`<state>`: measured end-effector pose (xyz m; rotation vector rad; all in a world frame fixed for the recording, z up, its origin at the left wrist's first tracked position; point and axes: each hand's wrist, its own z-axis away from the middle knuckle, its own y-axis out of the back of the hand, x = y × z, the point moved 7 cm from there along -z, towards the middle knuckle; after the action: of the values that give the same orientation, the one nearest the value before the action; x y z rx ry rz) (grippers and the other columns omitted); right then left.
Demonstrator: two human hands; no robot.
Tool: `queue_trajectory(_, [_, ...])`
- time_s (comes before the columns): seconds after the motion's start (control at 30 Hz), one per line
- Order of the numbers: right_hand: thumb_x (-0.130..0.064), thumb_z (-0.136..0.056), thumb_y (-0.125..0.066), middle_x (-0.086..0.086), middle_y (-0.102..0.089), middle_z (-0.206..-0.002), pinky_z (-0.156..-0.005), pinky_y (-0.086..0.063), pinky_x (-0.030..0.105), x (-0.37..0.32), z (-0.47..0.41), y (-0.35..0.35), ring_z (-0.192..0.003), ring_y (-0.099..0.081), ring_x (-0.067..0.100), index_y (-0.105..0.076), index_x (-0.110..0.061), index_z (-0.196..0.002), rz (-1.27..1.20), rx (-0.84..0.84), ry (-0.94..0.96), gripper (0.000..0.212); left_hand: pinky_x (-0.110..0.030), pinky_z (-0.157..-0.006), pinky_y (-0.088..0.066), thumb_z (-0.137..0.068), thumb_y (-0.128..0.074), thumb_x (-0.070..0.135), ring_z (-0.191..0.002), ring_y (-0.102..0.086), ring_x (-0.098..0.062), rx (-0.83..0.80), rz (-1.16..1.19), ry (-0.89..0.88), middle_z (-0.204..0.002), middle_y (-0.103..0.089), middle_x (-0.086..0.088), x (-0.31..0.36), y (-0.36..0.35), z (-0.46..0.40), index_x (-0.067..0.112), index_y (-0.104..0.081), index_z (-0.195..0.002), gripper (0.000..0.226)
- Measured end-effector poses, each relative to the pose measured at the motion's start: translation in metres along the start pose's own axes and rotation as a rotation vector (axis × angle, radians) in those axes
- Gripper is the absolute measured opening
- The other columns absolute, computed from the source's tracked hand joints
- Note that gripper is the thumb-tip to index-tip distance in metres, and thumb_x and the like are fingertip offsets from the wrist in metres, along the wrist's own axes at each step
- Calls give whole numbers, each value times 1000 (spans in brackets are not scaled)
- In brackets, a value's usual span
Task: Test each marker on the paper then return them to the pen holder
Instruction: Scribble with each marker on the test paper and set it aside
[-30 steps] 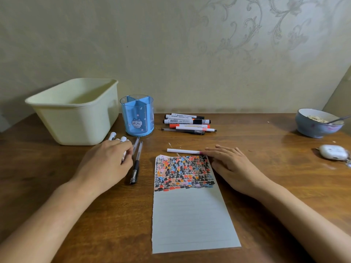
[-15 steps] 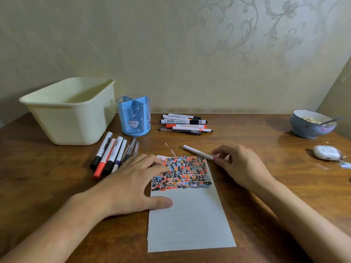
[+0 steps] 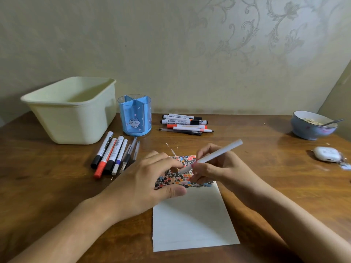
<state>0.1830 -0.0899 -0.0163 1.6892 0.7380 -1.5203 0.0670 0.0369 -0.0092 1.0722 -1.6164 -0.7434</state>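
Head view: right hand (image 3: 214,168) grips white marker (image 3: 218,155), left hand (image 3: 152,179) seemingly pinching its tip.

Right hand (image 3: 218,169) holds a white marker (image 3: 214,155) over the paper (image 3: 190,221) — left hand (image 3: 148,183) at its tip.
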Motion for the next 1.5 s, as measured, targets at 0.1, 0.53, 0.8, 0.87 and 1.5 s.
queue_trajectory(0.1, [-14, -84, -78, 17, -74, -88, -75, -59, 35, -6, 5, -16, -84, -73, 28, -61, -7, -96, -60, -86, 29, 21, -16, -71, -42, -90, -50, 59, -91, -52, -3, 98, 39, -69, -87, -53, 21, 15, 7, 2, 36, -62, -99, 28])
queue_trajectory(0.53, [-35, -93, -63, 16, -77, -97, -85, -61, 38, -8, 7, -20, -94, -75, 30, -71, 0, -103, 22, -114, -10, 38, -14, -63, -38, -94, -49, 46, -81, -53, -6, 130, 64, -70, -75, -53, 19, 11, 10, 1, 26, -64, -88, 25])
queue_trajectory(0.8, [-25, -93, -53, 23, -75, -98, -82, -61, 40, -12, 6, 1, -94, -74, 38, -74, -1, -98, -68, -112, 17, 32, -9, -62, -38, -98, -49, 32, -68, -56, -2, 140, 167, 3, -65, -57, 17, -5, 26, 1, 30, -61, -77, 25])
queue_trajectory(0.87, [-26, -89, -54, 23, -76, -92, -75, -61, 36, -13, 4, 20, -89, -75, 38, -78, -8, -91, -84, 19, 29, 29, -12, -58, -39, -97, -48, 35, -63, -56, -9, 223, 234, 45, -62, -57, 9, -12, 42, 2, 32, -64, -83, 22])
queue_trajectory(1.5, [-22, -90, -67, 8, -77, -81, -65, -60, 27, 1, -4, 41, -75, -76, 24, -73, -8, -94, 219, 217, 52, 16, -24, -85, -41, -58, -42, 97, -101, -36, 3, -388, -248, 243, -99, -27, 29, -40, -1, 9, 62, -17, -144, 97])
